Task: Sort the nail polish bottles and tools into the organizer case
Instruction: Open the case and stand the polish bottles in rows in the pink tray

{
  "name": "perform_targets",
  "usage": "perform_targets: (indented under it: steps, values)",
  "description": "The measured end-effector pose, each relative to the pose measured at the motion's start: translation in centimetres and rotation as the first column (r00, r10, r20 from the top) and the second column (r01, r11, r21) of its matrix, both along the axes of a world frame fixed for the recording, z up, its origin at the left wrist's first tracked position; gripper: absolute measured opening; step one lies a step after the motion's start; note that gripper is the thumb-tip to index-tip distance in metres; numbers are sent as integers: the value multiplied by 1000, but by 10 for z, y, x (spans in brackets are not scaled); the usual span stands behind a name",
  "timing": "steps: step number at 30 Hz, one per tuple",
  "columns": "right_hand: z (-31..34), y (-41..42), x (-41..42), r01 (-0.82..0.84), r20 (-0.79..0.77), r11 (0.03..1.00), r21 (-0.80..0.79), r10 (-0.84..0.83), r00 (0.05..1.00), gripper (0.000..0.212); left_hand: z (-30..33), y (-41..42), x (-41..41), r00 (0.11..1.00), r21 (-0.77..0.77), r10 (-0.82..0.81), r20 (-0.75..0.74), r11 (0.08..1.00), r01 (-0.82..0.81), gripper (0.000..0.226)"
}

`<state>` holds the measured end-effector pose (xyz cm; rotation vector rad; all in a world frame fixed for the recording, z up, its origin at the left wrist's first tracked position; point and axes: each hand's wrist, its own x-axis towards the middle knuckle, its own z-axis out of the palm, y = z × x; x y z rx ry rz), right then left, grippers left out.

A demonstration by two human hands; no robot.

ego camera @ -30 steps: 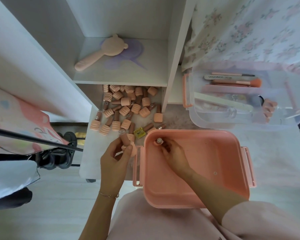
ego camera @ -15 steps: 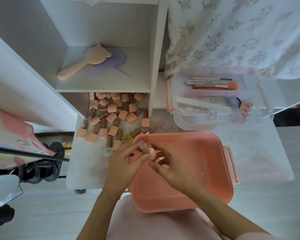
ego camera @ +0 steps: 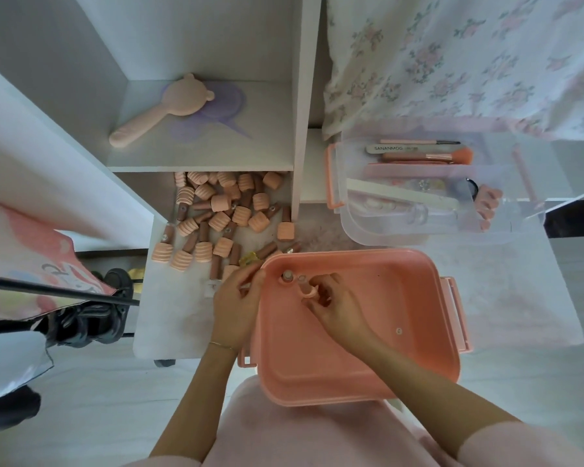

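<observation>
The pink case [ego camera: 368, 332] lies open in the person's lap, low and centre in the view, its far edge against the white table [ego camera: 169, 318]. In the case's corner toward 10 o'clock one bottle [ego camera: 287, 276] stands upright, cap up, with what looks like a second small one just beside it; that detail is too small to confirm.

The right hand [ego camera: 334, 303] is inside the case, next to that corner. Its fingers are curled around a pale pink bottle [ego camera: 307, 291], gripped at the fingertips, with the bottle near the standing one.

The left hand [ego camera: 238, 306] sits at the case's 9 o'clock rim, over the table edge. Its fingers are bent with thumb and forefinger drawn together; something thin and pink seems to be pinched there, but whether it holds anything cannot be told.

The pile of unsorted bottles [ego camera: 223, 217] lies on the table at 11 o'clock from the case, mostly on their sides, ribbed caps pointing various ways. A small yellow item [ego camera: 249, 258] rests between the pile and the case rim.

At 1 o'clock from the case, a clear tray [ego camera: 435, 227] holds brushes [ego camera: 429, 156], a nail file [ego camera: 402, 196] and pink toe separators [ego camera: 486, 203]. A pink bear-shaped brush [ego camera: 162, 109] lies on the shelf at 11 o'clock.
</observation>
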<state>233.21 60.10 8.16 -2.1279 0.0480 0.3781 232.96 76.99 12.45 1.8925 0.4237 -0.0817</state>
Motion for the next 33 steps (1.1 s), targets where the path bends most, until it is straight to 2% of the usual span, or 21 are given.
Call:
perform_targets:
  steps: [6, 8, 11, 14, 16, 19, 22, 33]
  values:
    - [-19, 13, 3, -60, 17, 993, -102, 62, 998, 16, -6, -5, -3, 999, 72, 6, 46, 997, -9, 26]
    - [-22, 18, 3, -77, 37, 992, -97, 81, 996, 19, -5, -5, -2, 997, 86, -4, 71, 996, -2, 32]
    - [-25, 23, 2, -28, -24, 998, -57, 27, 999, 16, -6, -3, -3, 996, 61, -5, 87, 998, 0, 41]
    - [-26, 26, 3, 40, -97, 999, -9, -41, 994, 32, -8, -2, -3, 996, 36, -1, 92, 999, -2, 39]
    - [-26, 27, 4, 30, -97, 999, -13, -31, 995, 41, -10, -2, -3, 995, 33, -3, 99, 999, -1, 35]
    - [-28, 27, 5, -42, -74, 996, -81, 36, 997, 35, -12, -1, -3, 996, 28, -4, 86, 1000, 1, 29]
    - [-31, 27, 5, -39, -69, 995, -94, 32, 997, 30, -11, -1, -3, 997, 20, -6, 81, 1000, 4, 27]
    - [-32, 30, 8, -35, -76, 998, -59, 30, 997, 27, -9, -1, -1, 998, 60, -17, 53, 998, 14, 25]
